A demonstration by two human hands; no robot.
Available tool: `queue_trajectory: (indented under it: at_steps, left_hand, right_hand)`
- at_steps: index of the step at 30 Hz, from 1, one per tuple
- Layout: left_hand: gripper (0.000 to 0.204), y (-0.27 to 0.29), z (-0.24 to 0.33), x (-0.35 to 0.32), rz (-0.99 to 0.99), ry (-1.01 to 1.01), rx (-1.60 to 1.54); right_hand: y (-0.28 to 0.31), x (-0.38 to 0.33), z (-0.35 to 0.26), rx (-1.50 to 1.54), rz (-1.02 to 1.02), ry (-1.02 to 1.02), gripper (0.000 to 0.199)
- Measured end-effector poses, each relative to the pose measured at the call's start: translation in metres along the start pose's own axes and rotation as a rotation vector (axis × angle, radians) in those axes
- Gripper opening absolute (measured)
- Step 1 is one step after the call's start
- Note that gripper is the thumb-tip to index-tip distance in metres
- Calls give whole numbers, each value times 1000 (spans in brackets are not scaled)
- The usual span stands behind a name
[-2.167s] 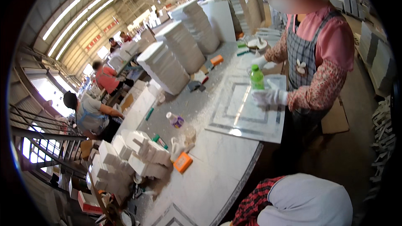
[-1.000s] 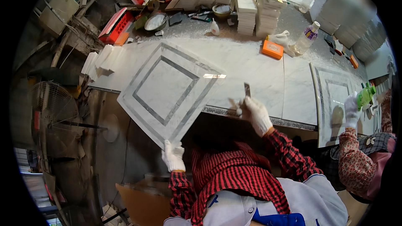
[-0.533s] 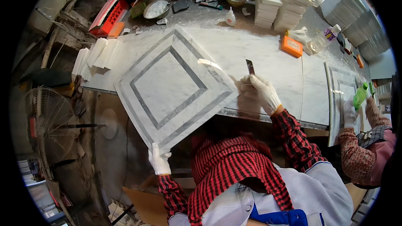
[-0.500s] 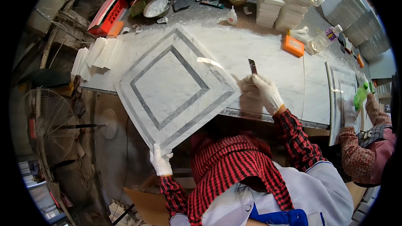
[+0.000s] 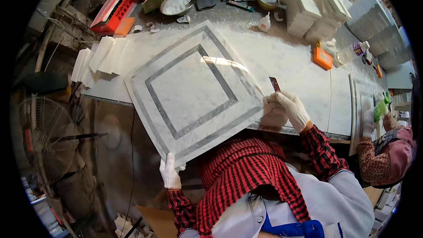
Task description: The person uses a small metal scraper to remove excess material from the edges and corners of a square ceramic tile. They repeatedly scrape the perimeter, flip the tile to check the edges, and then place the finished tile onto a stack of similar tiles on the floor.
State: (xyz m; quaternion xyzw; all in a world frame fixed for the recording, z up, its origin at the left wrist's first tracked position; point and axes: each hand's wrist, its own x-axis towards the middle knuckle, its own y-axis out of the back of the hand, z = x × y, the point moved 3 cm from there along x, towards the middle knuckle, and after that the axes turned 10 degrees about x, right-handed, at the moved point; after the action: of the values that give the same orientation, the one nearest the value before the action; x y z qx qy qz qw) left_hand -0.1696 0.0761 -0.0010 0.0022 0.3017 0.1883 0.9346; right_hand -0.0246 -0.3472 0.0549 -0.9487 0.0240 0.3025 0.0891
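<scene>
Far out at nine o'clock a round wire-guarded fan [image 5: 46, 125] stands beside the workbench, and above it, toward ten o'clock, a fanned heap of white stone strips [image 5: 99, 59] lies on the bench's left end. At seven o'clock the left hand [image 5: 169, 172], in a white glove, has its fingers curled shut around the lowest corner of the marble tile [image 5: 194, 90], thumb on the upper face. The tile is a large square of pale veined stone with two grey inlaid frames, turned corner-on like a diamond; it fills the middle of the view, lying on the marble bench top [image 5: 299, 61], its lower corner reaching out past the bench's near edge. At twelve o'clock a shallow metal bowl [image 5: 177, 3] of white powder sits on the gritty back of the bench. Just right of centre, about three o'clock from the tile, the gloved right hand [image 5: 288, 110] rests at the tile's right corner, its fingers bunched together and pinching a narrow dark blade [image 5: 275, 83] that stands up from the fist. Toward two o'clock an orange block [image 5: 322, 58] lies on the bench. At three o'clock, near the rim, another person's gloved hand [image 5: 369, 121] is beside a green bottle [image 5: 381, 108].
</scene>
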Motion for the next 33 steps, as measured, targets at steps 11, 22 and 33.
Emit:
queue_trajectory:
  at_steps: [11, 22, 33]
  left_hand:
    - [54, -25, 145, 65, 160, -409, 724]
    - [18, -142, 176, 54, -489, -477, 241]
    - [61, -116, 207, 179, -2, -1103, 1036]
  right_hand:
    - [-41, 12, -49, -382, 6, 246, 34]
    - [-162, -4, -54, -486, -302, 332, 26]
    - [-177, 121, -130, -667, -102, 737, 35]
